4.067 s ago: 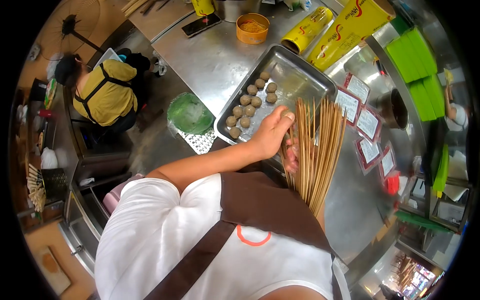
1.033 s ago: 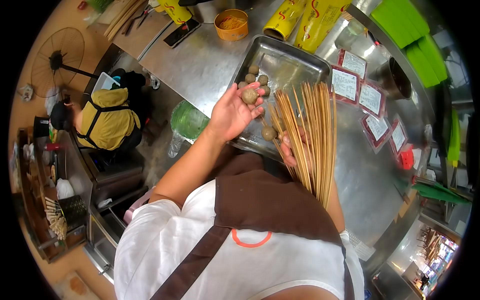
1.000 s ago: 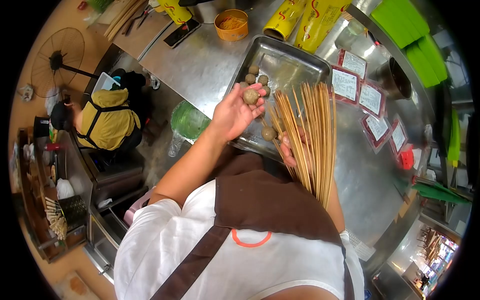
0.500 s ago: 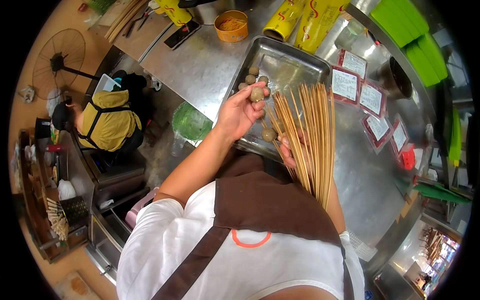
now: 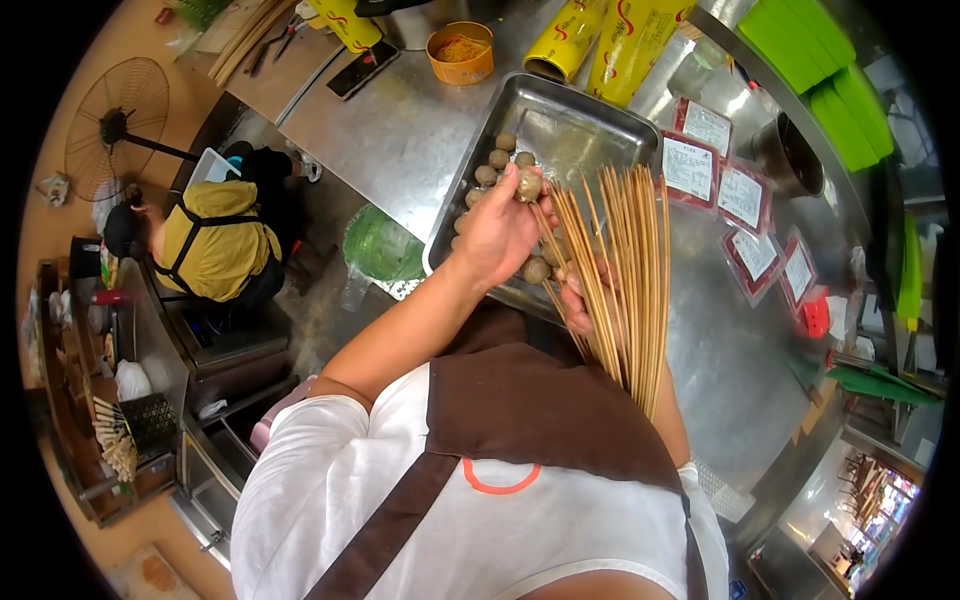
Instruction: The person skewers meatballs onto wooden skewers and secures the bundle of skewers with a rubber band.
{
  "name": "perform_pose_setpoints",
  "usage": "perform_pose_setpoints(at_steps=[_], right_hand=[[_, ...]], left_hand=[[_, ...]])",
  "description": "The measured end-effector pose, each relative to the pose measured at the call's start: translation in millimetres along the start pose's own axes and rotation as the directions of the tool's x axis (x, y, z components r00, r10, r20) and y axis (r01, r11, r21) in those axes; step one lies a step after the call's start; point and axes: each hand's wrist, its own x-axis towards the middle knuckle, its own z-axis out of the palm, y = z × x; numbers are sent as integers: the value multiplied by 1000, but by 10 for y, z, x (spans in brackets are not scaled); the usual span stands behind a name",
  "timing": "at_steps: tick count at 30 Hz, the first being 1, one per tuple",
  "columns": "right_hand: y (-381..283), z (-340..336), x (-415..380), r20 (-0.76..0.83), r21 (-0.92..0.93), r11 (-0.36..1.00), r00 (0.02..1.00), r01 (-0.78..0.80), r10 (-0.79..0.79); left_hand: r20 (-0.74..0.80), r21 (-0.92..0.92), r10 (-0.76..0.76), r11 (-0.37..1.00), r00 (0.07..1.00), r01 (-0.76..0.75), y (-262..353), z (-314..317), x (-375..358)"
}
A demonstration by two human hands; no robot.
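My left hand [image 5: 497, 232] pinches a grey-brown ball [image 5: 528, 185] between its fingertips, over the metal tray [image 5: 590, 108] and close to the stick tips. My right hand [image 5: 577, 303] is wrapped round a large bundle of thin wooden sticks [image 5: 635, 270], whose upper ends fan out over the tray. Another ball [image 5: 535, 269] shows beside my right fingers; whether a stick goes through it, I cannot tell. Several more balls [image 5: 499, 158] lie along the tray's left side, partly hidden behind my left hand.
Labelled red packets [image 5: 742, 195] lie right of the tray. Yellow rolls [image 5: 567, 40], an orange tub [image 5: 460, 62] and a phone [image 5: 363, 69] are beyond it. At the left, a person in a yellow top [image 5: 222, 240] is near a fan [image 5: 115, 125].
My left hand has moved slightly right with the ball, nearer the stick tips, and its fingers hide less of the upper tray balls. My right hand and the bundle have barely moved.
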Motion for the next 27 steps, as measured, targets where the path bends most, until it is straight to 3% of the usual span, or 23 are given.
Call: perform_pose_setpoints(at_steps=[2, 3, 5, 7, 17, 20, 22, 26, 27], right_hand=[[54, -52, 26, 29, -29, 999, 999, 29, -28], [128, -134, 73, 123, 145, 989, 991, 33, -51], [155, -192, 108, 211, 314, 949, 974, 19, -89], [111, -156, 115, 170, 416, 909, 985, -37, -38], [81, -187, 104, 143, 278, 961, 989, 0, -42], [49, -104, 76, 79, 289, 957, 996, 17, -42], [5, -36, 40, -53, 73, 996, 998, 44, -41], [5, -34, 43, -75, 166, 986, 997, 22, -9], [-12, 1, 35, -92, 65, 997, 995, 50, -44]], left_hand=[[23, -12, 1, 1000, 1000, -1, -16, 21, -6], [15, -11, 4, 1000, 1000, -4, -13, 53, -14], [6, -12, 8, 1000, 1000, -8, -14, 89, -16], [-1, -35, 8, 999, 1000, -8, -19, 101, -10], [15, -48, 35, 998, 999, -35, -61, 77, 11], [14, -37, 58, 998, 998, -57, -72, 55, 36], [60, -46, 70, 997, 996, -68, -68, 31, 42], [12, -17, 86, 996, 996, -86, -81, 60, 48], [11, -26, 90, 996, 996, -90, -72, 85, 41]])
